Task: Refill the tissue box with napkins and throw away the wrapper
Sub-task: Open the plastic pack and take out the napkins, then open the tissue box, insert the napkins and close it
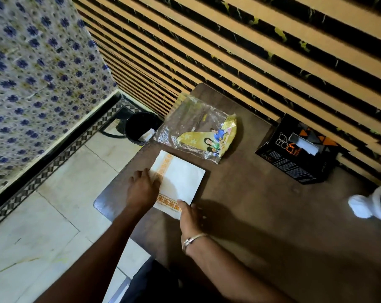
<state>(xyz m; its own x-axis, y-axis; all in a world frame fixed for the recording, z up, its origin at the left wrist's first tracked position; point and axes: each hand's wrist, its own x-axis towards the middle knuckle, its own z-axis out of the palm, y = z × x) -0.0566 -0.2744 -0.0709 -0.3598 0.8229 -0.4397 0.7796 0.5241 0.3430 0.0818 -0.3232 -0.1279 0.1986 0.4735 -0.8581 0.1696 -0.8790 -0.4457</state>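
Observation:
A white stack of napkins [180, 179] with an orange patterned border lies on the dark brown table [272, 226]. My left hand [142, 189] rests on the stack's left edge, fingers spread. My right hand [190, 216], a bangle on its wrist, touches the stack's near corner. Beyond the stack lies the clear and yellow plastic wrapper [198, 130], flattened and empty-looking. A black tissue box [298, 154] with orange marks stands at the right by the wall, a white tissue showing in its top slot.
A black waste bin [141, 127] stands on the tiled floor just past the table's far left corner. A slatted wooden wall runs behind the table. A white and red object [373, 204] sits at the table's right edge.

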